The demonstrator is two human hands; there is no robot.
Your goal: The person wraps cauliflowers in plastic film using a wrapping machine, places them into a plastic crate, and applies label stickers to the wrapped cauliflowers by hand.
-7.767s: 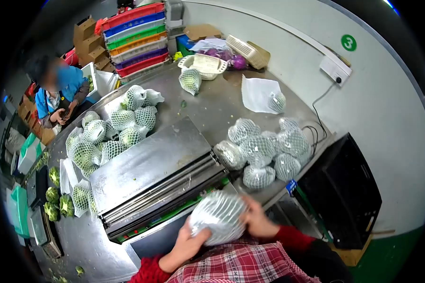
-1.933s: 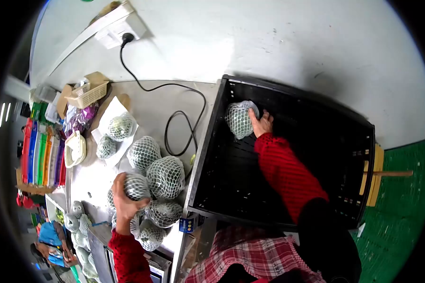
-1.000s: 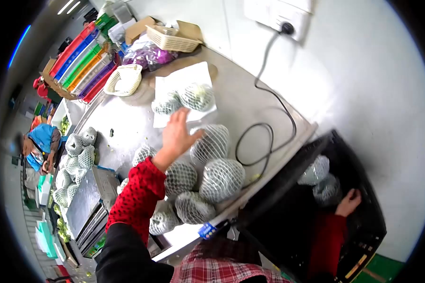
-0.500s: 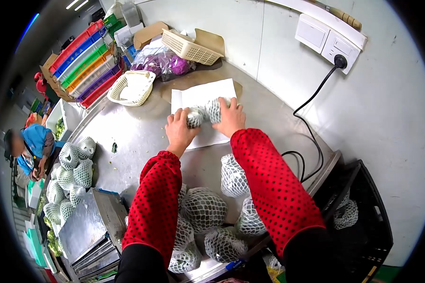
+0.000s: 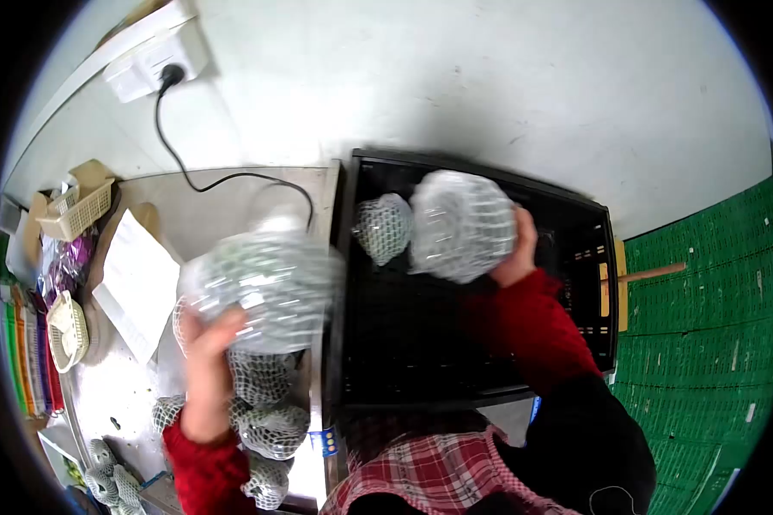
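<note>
My right hand (image 5: 519,253) grips a round bundle in white foam netting (image 5: 461,227) from its right side, over the black crate (image 5: 481,402). Another foam-netted bundle (image 5: 383,227) sits inside that crate at the left. Blurred by motion, my left hand (image 5: 208,369) has its fingers against a second large netted bundle (image 5: 266,287), held above the table edge beside the crate. What the netting wraps cannot be made out. Below it, several more netted bundles (image 5: 270,429) lie on the metal table (image 5: 249,193).
A white sheet (image 5: 142,283) lies on the table near a cream basket (image 5: 67,330). A black cable (image 5: 176,154) runs from the wall socket (image 5: 159,60) across the table. Green stacked crates (image 5: 696,343) stand at the right, with a wooden stick (image 5: 653,274) before them.
The view has swung right, from the table to the black crate. My hands have left the white sheet and moved to the crate side, each with a netted bundle.
</note>
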